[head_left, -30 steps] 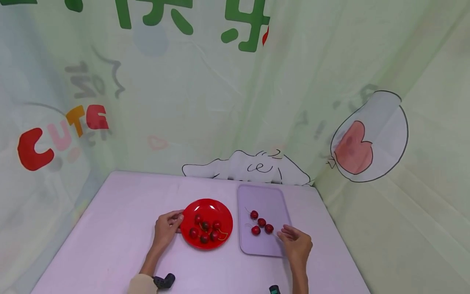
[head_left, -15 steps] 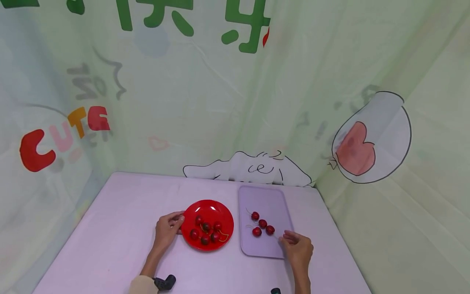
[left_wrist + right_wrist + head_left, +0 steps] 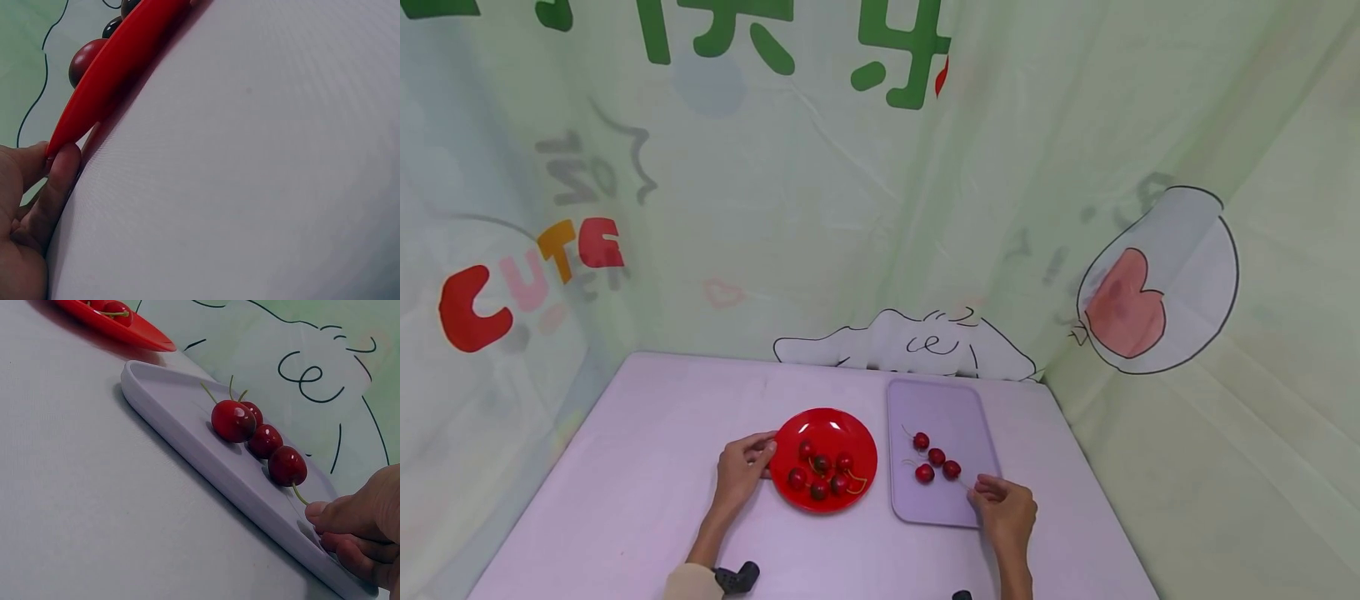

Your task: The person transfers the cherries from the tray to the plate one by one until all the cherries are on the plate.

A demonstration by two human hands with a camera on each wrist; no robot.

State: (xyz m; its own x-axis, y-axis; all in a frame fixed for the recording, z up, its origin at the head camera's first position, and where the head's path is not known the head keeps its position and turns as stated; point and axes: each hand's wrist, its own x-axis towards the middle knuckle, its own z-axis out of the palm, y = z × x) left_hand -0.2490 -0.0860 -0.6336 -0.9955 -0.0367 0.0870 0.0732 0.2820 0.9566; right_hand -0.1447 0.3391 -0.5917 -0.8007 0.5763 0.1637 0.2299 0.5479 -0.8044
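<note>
My left hand [image 3: 741, 471] pinches the left rim of a red plate [image 3: 852, 429], thumb on top and fingers beneath. In the left wrist view, that plate [image 3: 103, 87] shows edge-on with its near rim between thumb and finger. Several dark red cherries with stems, such as one cherry [image 3: 797, 477], lie in the plate. Over the lower right part of a lilac tray [image 3: 928, 404], my right hand [image 3: 1009, 510] pinches the stem end of the nearest cherry [image 3: 287, 466] between thumb and fingers. That cherry still rests on the tray, touching or close beside the other cherries [image 3: 234, 421].
A pale pink table [image 3: 647, 467] carries plate and tray, with a narrow gap between them. Printed curtains [image 3: 820, 208] hang along the back and both sides. Black straps with devices [image 3: 741, 577] sit at the wrists.
My right fingertips have come down a little and closed in on the cherry's stem. The left hand still holds the plate, and the cherries have kept their places.
</note>
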